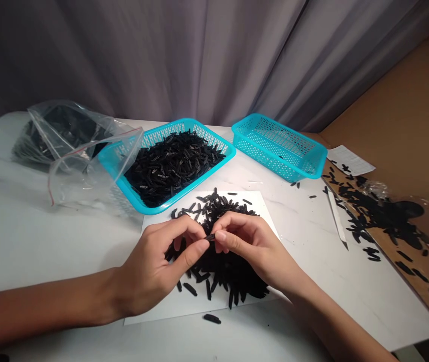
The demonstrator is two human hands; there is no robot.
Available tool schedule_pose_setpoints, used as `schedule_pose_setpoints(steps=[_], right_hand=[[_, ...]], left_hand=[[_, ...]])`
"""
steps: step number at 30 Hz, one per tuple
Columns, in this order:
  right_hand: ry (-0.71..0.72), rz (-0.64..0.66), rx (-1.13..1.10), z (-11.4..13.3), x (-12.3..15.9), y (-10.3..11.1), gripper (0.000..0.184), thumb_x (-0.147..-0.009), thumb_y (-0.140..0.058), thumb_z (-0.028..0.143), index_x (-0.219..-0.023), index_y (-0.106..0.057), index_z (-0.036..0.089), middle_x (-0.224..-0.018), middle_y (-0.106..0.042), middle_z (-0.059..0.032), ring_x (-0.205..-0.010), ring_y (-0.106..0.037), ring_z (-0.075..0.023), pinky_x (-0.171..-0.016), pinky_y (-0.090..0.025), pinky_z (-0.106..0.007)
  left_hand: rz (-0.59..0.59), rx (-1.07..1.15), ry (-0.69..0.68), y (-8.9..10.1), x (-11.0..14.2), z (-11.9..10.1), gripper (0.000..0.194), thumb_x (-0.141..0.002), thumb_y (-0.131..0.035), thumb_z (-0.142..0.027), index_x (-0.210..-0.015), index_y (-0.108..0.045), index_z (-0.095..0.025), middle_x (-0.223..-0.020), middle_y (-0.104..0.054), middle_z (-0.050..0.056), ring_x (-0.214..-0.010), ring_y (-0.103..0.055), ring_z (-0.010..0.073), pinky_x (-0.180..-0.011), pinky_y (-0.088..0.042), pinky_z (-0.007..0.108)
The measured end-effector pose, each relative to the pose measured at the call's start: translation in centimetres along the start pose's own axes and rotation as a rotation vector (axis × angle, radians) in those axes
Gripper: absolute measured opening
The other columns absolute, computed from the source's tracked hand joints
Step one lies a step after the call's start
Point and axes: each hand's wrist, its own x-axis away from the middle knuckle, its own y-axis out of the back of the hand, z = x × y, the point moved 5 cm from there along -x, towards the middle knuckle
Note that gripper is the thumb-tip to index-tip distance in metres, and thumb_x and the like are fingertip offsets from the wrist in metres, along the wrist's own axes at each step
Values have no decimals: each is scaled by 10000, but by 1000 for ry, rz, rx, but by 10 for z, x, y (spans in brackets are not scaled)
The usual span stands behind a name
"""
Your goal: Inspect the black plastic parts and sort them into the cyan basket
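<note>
Black strip [210, 237], one: pinched between our left hand [157, 251] and right hand [255, 240], thumbs and fingertips drawn together, above the white sheet [148, 307]. Apparently outstanding: one loose heap [237, 279] beneath. Also one turquoise basket [184, 192], well filled; whether finished, we cannot tell.

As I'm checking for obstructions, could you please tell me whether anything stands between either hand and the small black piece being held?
Nothing visible does: the left hand and right hand both pinch the black piece directly, over the dark pile.
</note>
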Motion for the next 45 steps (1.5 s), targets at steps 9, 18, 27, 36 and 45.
schedule_pose_setpoints(steps=[9,18,27,36,45], right_hand=[[284,43,949,3,2,-3,106,-957,-606,175,-969,-711,184,-1020,-703,-107,-965,-536,-276,-851,-487,-434],[190,-142,496,11,5,8,98,-991,-589,242,-947,-666,201,-907,-706,-36,-822,-613,-179,-746,-478,-323],[23,-73,-58,-3,1,0,134,-907,-723,311,-972,-706,195,-850,-718,-25,-813,-668,-164,-771,-512,-303],[73,-269,227,5,1,25,109,-867,-743,242,-968,-726,205,-895,-723,-38,-793,-661,-176,-733,-523,-317],[177,-200,119,5,5,2,153,-870,-729,173,-1015,-697,208,-913,-722,-29,-801,-674,-155,-769,-567,-312]], left_hand=[[-258,-1123,-435,42,-33,-7,175,-931,-627,-294,-933,-660,-122,-782,-688,91,-682,-603,255,-593,-376,376],[3,-722,-691,12,-13,-13,274,-875,-720,-214,-1116,-631,-117,-956,-730,86,-822,-644,234,-693,-497,365],[-58,-477,-680,16,-11,-11,150,-862,-719,-93,-983,-657,-156,-826,-730,35,-755,-652,171,-698,-522,300],[-82,-878,-553,17,-24,5,123,-920,-637,-135,-1030,-687,-161,-967,-771,72,-914,-663,258,-743,-424,381],[-31,-414,-529,10,-14,-7,132,-922,-692,-156,-1048,-681,-193,-919,-773,17,-818,-672,153,-728,-445,307]])
